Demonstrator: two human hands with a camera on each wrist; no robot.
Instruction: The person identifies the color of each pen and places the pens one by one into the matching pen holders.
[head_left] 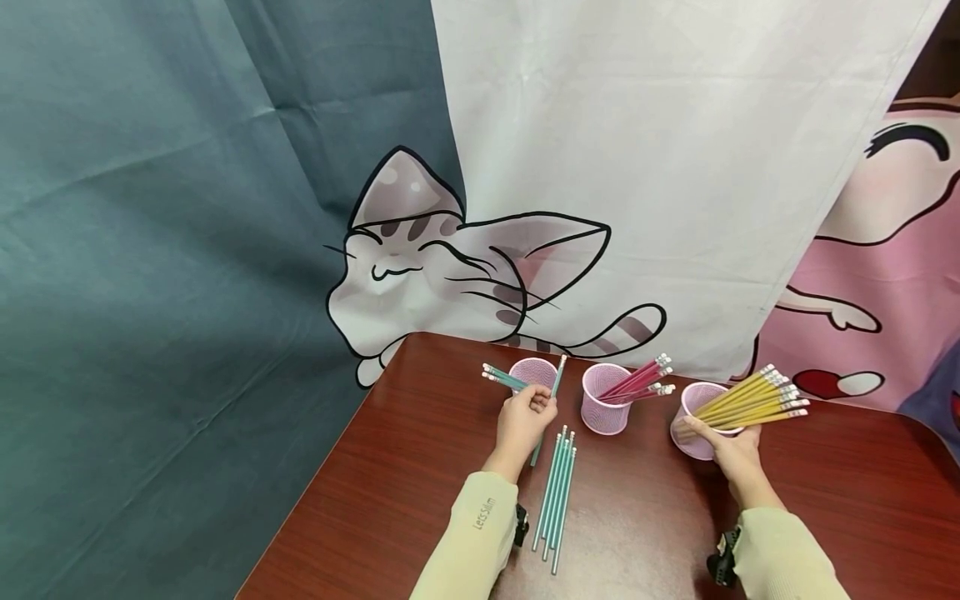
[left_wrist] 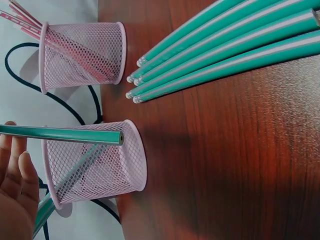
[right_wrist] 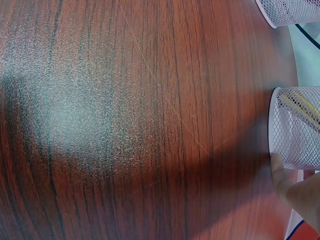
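In the head view, my left hand (head_left: 527, 421) pinches a green pencil (head_left: 558, 377) in front of the left pink mesh pencil cup (head_left: 534, 363). The left wrist view shows this pencil's unsharpened end (left_wrist: 107, 137) outside the cup's mesh wall (left_wrist: 127, 175). Several green pencils (head_left: 501, 377) lean leftward out of that cup. Loose green pencils (head_left: 557, 500) lie side by side on the table, below the left hand. On the right, my right hand (head_left: 738, 458) grips another pink mesh pencil cup (head_left: 692, 443) that holds yellow pencils (head_left: 750, 400) fanned to the right.
Between the hands stands a third pink mesh cup (head_left: 604, 417) with red pencils (head_left: 637, 382) leaning right. All three cups are near the back edge of the brown wooden table (head_left: 390, 467). A cartoon-printed curtain (head_left: 600, 125) hangs behind it.
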